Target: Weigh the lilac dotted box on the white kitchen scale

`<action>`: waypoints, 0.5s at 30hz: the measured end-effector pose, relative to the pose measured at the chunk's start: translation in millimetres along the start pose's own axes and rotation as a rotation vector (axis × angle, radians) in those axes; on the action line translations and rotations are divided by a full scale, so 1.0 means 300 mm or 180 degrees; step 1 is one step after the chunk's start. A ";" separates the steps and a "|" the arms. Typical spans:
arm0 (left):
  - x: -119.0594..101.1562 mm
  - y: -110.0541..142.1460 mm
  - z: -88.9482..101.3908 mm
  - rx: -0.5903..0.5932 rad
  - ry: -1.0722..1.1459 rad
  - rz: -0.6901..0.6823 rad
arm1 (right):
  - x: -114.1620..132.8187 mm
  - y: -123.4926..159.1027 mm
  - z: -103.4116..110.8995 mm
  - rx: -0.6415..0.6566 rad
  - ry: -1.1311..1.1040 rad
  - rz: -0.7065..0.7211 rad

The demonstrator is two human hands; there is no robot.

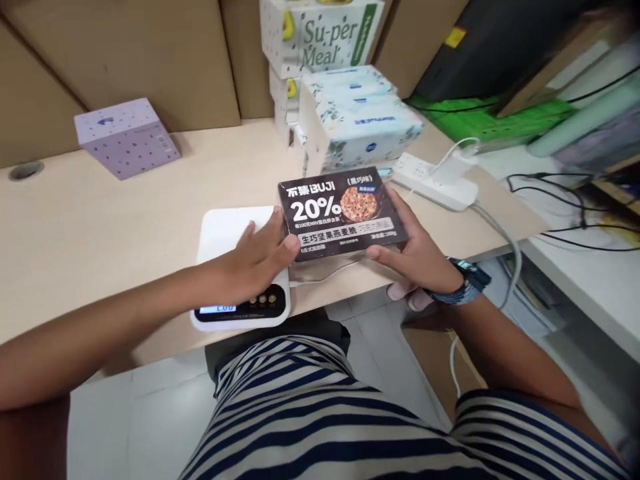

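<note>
A dark snack box [330,217] with "BUJI 20%" and a round oat-crisp picture on its face is held up between my two hands, just right of a kitchen scale. My left hand [255,257] presses against the box's left edge, thumb near its lower corner, and passes over the scale. Around the right edge wraps my right hand [415,247], thumb at the front and fingers partly hidden behind. The white kitchen scale [215,233] lies on the desk under my left hand. Its display [218,309] is lit, with digits partly covered.
A purple spotted box [130,137] stands at the back left. Behind the snack box are tissue packs [370,127] and stacked "Su-per Meal" boxes [325,37]. A white power strip [440,183] with a plugged-in charger and cables lies to the right. The desk [65,233] ends near my lap.
</note>
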State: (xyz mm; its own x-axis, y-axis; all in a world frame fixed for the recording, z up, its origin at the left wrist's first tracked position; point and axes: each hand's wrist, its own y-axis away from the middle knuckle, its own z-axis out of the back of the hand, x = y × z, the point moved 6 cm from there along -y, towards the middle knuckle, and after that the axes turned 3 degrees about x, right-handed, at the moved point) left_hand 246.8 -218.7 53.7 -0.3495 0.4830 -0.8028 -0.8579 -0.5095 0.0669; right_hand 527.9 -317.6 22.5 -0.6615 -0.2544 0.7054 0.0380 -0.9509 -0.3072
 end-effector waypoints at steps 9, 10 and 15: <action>0.257 0.017 0.244 -0.0354 -0.1473 0.0505 | 0.095 0.013 -0.058 -0.0232 0.2192 0.1081; 0.276 0.042 0.242 -0.0305 -0.1507 0.0602 | 0.112 0.004 -0.073 -0.0097 0.2216 0.1123; 0.289 0.135 0.203 -0.0647 -0.1463 0.0729 | 0.138 -0.007 -0.060 0.0061 0.2394 0.1325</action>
State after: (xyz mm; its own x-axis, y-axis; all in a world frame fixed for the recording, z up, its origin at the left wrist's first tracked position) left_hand 158.9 -154.1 22.8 -0.6863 0.5816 -0.4368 -0.6664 -0.7434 0.0572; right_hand 486.9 -322.9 40.8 -0.9112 -0.4050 -0.0752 0.3959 -0.8107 -0.4313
